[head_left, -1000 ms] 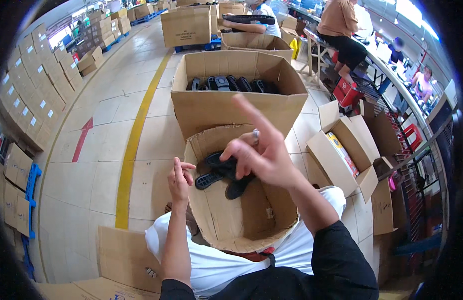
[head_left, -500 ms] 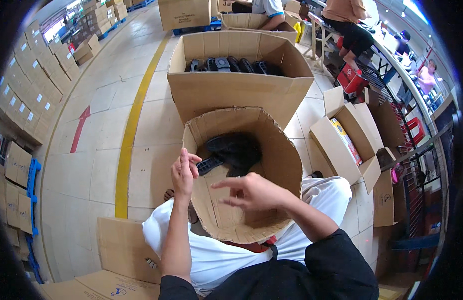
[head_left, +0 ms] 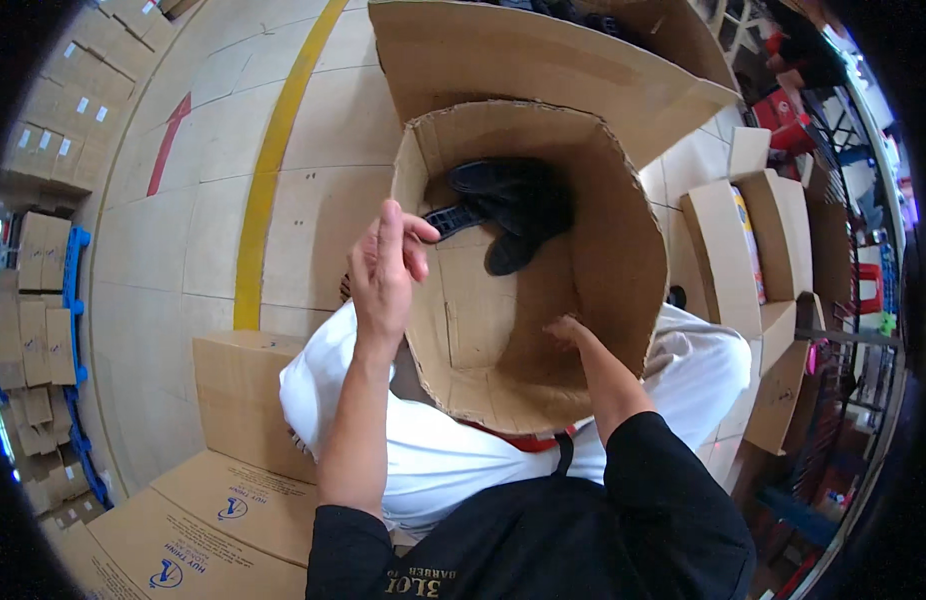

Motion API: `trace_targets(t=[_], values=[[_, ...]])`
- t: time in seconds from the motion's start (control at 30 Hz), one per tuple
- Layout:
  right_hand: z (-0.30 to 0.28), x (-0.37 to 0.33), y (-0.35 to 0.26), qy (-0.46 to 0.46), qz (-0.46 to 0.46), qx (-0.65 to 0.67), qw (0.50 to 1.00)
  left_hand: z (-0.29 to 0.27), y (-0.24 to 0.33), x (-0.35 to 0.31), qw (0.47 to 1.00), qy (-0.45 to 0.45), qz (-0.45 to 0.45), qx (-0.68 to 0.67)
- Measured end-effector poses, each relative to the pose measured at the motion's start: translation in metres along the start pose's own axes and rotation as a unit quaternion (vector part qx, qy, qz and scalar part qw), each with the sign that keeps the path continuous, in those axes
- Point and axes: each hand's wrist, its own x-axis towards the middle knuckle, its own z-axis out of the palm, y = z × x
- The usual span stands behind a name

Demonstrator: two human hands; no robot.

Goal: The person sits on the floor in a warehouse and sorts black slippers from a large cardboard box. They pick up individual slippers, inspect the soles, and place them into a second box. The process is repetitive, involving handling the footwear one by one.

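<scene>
An open cardboard box point(head_left: 643, 260) stands between my knees. On its floor lie several black shoe soles point(head_left: 508, 255), bunched toward the far left side; one shows a grid of hollows. My left hand point(head_left: 386, 270) is raised at the box's left wall with nothing in it, index finger upright and the other fingers loosely bent. Inside the box, on the right and away from the soles, my right hand point(head_left: 565, 330) reaches down, empty, its fingers partly stretched; its far side is hidden.
A larger box point(head_left: 543, 70) with black pieces stands just beyond. Right of me is an open carton point(head_left: 718, 260); flattened cartons point(head_left: 223, 520) lie at lower left. A yellow line point(head_left: 273, 160) crosses the tiled floor, and stacked cartons point(head_left: 73, 110) are at far left.
My view has tipped downward, so the box sits higher in it. The right hand has gone from above the box down into it. More of the soles shows now.
</scene>
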Motion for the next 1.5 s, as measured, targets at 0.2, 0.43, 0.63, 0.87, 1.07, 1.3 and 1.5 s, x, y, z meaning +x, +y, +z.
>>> trace_targets(t=[0.2, 0.43, 0.63, 0.87, 1.07, 1.3, 1.5], values=[[-0.055, 0.047, -0.107, 0.073, -0.106, 0.520, 0.844, 0.000, -0.007, 0.002, 0.993, 0.017, -0.078, -0.086], [-0.052, 0.097, -0.245, -0.112, -0.079, 0.705, 0.696, -0.002, -0.009, 0.009, 0.993, -0.079, -0.079, -0.037], [-0.060, 0.122, -0.231, -0.076, -0.144, 0.723, 0.672, 0.002, -0.011, 0.011, 0.992, -0.086, -0.081, -0.046], [-0.109, 0.014, -0.148, 0.006, -0.120, 0.485, 0.866, 0.011, -0.020, 0.009, 0.994, -0.079, -0.011, -0.073], [-0.152, -0.118, -0.109, 0.410, -0.369, -0.013, 0.834, 0.033, -0.026, 0.005, 0.990, -0.100, 0.052, 0.086], [-0.117, -0.301, -0.141, 0.215, -0.592, 0.309, 0.713, 0.056, -0.064, -0.017, 0.971, -0.202, 0.024, 0.128], [-0.117, -0.295, -0.107, 0.130, -0.557, 0.553, 0.606, 0.080, -0.058, -0.050, 0.867, -0.464, -0.145, -0.107]])
